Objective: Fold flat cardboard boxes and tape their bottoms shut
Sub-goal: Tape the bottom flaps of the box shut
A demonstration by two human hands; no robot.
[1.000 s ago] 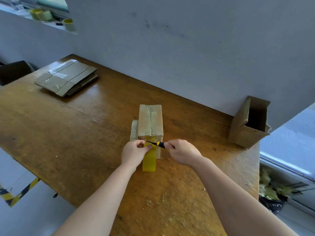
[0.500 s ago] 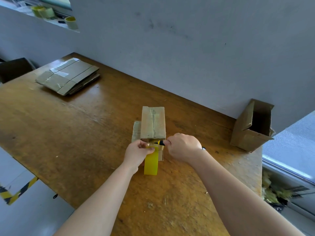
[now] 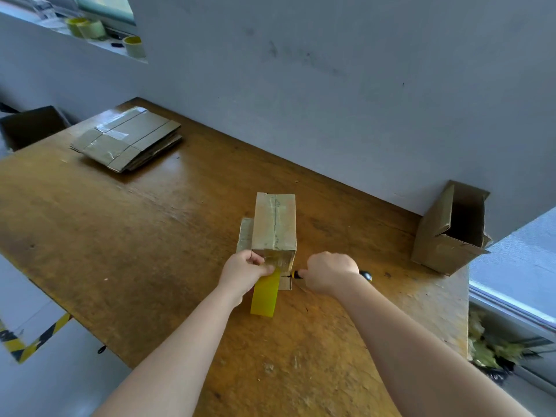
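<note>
Box (image 3: 274,224), frame centre: left hand (image 3: 245,270) pinches yellow tape (image 3: 264,296) taut; right hand (image 3: 329,273) grips cutter (image 3: 298,274). Advised: slice close to box edge, tape tensioned.

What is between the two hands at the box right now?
Head view: between the left hand and right hand lie the near end of the box, the yellow tape in front of it, and the knife tip.
</note>
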